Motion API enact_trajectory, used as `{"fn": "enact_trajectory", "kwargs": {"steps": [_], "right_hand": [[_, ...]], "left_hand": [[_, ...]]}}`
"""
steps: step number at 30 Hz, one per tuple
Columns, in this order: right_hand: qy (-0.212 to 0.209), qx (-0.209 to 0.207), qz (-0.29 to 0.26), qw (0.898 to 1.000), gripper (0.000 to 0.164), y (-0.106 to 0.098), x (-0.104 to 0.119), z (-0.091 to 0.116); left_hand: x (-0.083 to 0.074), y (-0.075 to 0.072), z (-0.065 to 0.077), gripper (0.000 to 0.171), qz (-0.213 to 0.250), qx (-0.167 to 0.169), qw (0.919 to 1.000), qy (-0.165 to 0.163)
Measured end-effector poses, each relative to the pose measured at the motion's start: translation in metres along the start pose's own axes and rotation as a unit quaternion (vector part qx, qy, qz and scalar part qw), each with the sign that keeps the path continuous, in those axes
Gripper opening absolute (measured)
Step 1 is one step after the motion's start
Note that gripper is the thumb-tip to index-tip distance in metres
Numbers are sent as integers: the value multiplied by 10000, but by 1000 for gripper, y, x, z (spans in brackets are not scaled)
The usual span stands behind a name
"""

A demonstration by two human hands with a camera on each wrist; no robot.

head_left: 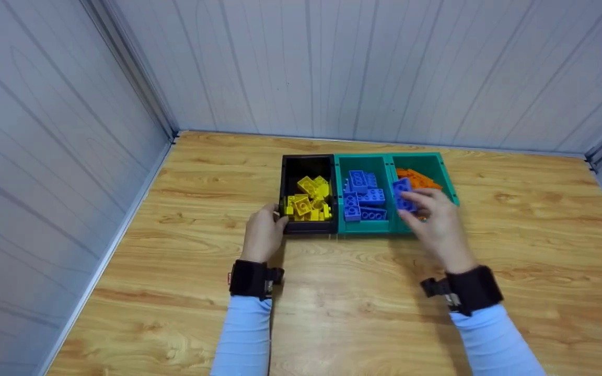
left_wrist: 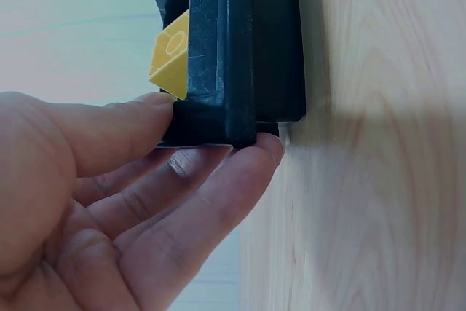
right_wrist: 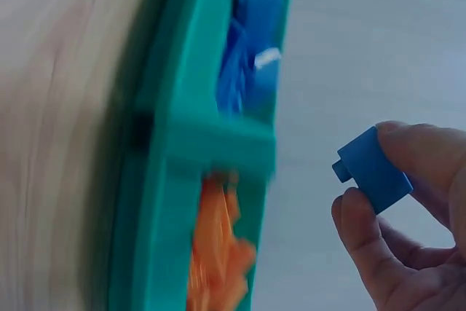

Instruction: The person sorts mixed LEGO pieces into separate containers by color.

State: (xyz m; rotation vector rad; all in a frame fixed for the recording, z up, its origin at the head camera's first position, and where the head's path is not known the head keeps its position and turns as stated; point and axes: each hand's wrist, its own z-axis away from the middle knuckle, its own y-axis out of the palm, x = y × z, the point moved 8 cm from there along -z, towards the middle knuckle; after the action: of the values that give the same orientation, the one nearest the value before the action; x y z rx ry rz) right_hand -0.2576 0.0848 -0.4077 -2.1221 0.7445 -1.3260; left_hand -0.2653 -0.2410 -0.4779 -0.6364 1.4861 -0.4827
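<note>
My left hand [head_left: 264, 233] grips the near left corner of a black bin [head_left: 309, 226], thumb on the rim and fingers against the outer wall. Yellow building bricks [head_left: 309, 201] lie in that bin, and one yellow brick [left_wrist: 172, 56] shows beside my thumb in the left wrist view. Between thumb and fingers, my right hand [head_left: 437, 224] pinches a blue building brick [right_wrist: 375, 170] above the right green bin [head_left: 444, 175]. Orange bricks [head_left: 419, 179] in this bin are partly hidden by the hand. More blue bricks [head_left: 370, 197] fill the middle green bin [head_left: 363, 226].
The three bins stand side by side on a wood-grain table [head_left: 343, 303]. Behind them rises a pale panel wall [head_left: 332, 68], and another panel [head_left: 45, 156] borders the left side. Both wrists wear black straps with small cameras.
</note>
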Motion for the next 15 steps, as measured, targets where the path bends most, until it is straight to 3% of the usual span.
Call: {"fn": "enact_trajectory", "kwargs": {"steps": [5, 10, 15], "right_hand": [[111, 623, 319, 9975, 42, 36, 8, -9], [125, 1325, 946, 9866, 50, 56, 12, -9], [-139, 1320, 1387, 9814, 46, 55, 17, -7]], "left_hand": [[-1, 1, 0, 25, 13, -3, 10000, 2], [-1, 1, 0, 25, 38, 15, 10000, -7], [0, -1, 0, 24, 37, -8, 9999, 95]]}}
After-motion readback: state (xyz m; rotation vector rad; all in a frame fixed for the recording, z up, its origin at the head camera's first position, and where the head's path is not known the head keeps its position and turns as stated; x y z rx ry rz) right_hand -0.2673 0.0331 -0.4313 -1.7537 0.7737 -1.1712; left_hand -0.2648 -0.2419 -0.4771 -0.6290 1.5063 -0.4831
